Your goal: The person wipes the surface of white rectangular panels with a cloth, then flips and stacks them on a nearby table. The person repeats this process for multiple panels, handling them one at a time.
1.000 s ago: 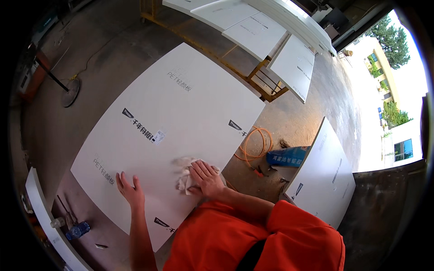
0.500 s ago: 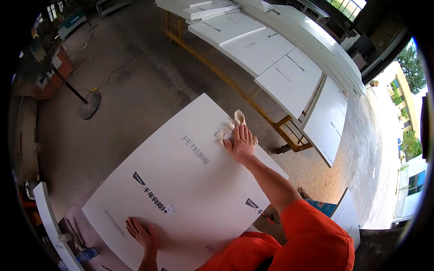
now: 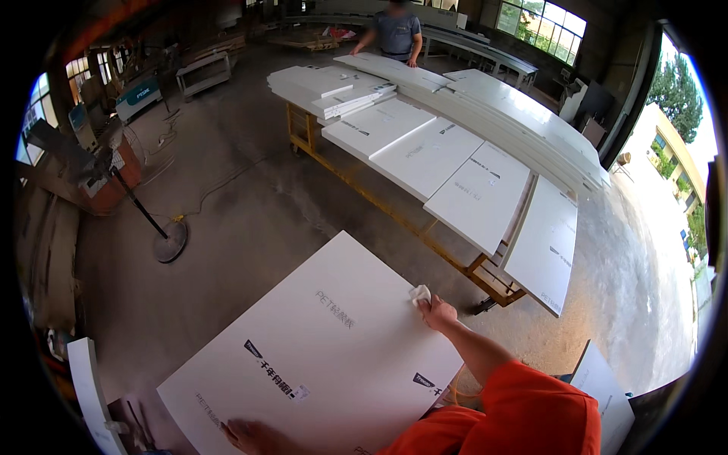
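Note:
A large white board [image 3: 318, 334] with dark print lies in front of me, one corner pointing away. My right hand [image 3: 440, 313] is at the board's right edge, its fingers closed on a crumpled off-white cloth [image 3: 419, 294] that pokes out past the fingertips. Near the board's lower left edge, my left hand [image 3: 254, 436] rests on its face with the fingers stretched out, holding nothing. The frame's lower rim cuts off part of that hand.
Beyond the board, a yellow metal rack [image 3: 364, 199] carries several white panels [image 3: 478, 193]. A person [image 3: 398, 34] stands behind its far end. To the left is a round-based stand [image 3: 171, 243]. Single panels lean at lower left [image 3: 91, 394] and lower right [image 3: 603, 387].
My right hand has gone from lying flat over the spread cloth to gripping it bunched at the board's edge. The view has tilted up, bringing the far person into sight.

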`<state>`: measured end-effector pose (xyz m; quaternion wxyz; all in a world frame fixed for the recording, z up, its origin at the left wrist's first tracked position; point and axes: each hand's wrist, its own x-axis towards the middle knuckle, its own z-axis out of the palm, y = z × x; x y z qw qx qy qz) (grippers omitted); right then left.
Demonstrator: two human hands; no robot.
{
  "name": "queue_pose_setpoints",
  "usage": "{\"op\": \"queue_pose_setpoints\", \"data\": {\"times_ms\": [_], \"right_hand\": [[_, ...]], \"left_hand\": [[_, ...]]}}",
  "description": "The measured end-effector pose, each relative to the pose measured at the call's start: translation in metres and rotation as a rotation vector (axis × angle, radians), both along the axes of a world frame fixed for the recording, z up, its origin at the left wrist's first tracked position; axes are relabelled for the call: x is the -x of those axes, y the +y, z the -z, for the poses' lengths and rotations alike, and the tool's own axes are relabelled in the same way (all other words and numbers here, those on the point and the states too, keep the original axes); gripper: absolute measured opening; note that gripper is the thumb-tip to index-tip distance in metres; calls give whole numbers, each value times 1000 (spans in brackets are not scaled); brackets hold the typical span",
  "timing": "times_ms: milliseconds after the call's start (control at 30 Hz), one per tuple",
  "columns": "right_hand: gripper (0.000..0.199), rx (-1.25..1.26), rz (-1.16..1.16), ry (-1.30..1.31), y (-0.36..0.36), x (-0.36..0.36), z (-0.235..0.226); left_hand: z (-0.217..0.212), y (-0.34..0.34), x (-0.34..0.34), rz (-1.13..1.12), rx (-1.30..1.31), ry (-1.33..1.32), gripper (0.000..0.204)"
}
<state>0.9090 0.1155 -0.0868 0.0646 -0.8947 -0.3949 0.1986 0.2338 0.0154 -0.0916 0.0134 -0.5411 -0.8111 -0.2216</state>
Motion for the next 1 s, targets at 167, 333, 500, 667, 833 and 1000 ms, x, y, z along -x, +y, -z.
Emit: {"op": "queue_pose_setpoints", "data": {"times_ms": [167, 333, 500, 667, 833, 1000], "right_hand": [[67, 36, 145, 176, -52, -3, -49], [67, -3, 181, 136, -59, -11, -31], [64, -17, 236, 204, -51, -3, -63], [64, -60, 300, 181, -61, -25, -100], [65, -162, 286, 230, -56, -81, -124], [66, -284, 333, 213, -31, -145, -141]], "left_hand": [[14, -77, 122, -542, 113, 341, 79], [-30, -20, 114, -690, 102, 72, 78], [-66, 37, 93, -623, 54, -140, 78], [-87, 88, 52, -521, 60, -278, 79], [-108, 115, 15, -495, 35, -363, 80], [-123, 46, -1, -599, -4, -481, 81]]}}
